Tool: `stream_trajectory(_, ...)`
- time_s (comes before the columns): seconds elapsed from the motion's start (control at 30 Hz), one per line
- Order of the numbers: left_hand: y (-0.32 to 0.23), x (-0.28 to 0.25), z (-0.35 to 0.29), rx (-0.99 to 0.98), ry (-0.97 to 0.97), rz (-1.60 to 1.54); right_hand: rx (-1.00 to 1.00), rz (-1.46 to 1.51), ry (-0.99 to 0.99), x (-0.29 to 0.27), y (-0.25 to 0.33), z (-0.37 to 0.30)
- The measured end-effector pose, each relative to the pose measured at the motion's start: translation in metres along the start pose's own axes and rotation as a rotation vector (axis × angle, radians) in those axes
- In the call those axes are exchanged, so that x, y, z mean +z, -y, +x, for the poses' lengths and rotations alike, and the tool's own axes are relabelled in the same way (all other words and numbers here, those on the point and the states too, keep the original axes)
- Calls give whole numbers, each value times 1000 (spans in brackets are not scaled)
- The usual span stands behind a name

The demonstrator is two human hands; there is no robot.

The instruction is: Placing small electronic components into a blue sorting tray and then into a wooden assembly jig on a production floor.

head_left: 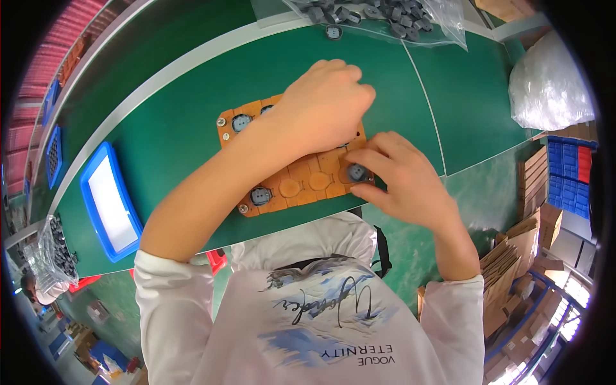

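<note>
An orange-brown fixture board (pixel 282 204) with round recesses and metal corner pins lies on the green table. Grey round plastic parts sit in some recesses: one at the near left corner (pixel 260 196), another at the far left (pixel 241 122). Two middle recesses of the near row hold no part. My left hand (pixel 327 106) is closed in a fist over the board's far right side; its fingertips and anything in them are hidden. At the near right corner, my right hand (pixel 404 179) has thumb and fingers closed around a grey round part (pixel 357 172) at its recess.
A clear bag of grey parts (pixel 401 19) lies at the far edge, with one loose part (pixel 333 32) beside it. A blue-rimmed white tray (pixel 112 199) rests at left. Another bag of parts (pixel 61 250) stands beyond it. A clear plastic sack (pixel 552 83) is at right.
</note>
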State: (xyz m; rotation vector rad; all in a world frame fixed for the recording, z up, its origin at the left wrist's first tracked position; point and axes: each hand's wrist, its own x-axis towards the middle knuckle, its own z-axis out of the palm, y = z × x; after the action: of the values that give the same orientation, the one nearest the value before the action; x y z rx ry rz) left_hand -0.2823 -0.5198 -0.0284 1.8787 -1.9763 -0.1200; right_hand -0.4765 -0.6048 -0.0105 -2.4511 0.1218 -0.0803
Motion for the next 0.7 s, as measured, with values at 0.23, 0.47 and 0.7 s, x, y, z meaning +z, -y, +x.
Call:
stream_trajectory(0.23, -32, -34, -95, -318, -244, -384, -157, -5, -85, 13, -15, 1)
stream_trajectory(0.47, -61, -19, -153, -359, -217, -71, -254, -134, 80, -2, -7, 15)
stream_trajectory(0.7, -64, -15, -140, -354, -195, -245, -460, -439, 228, -9, -4, 23)
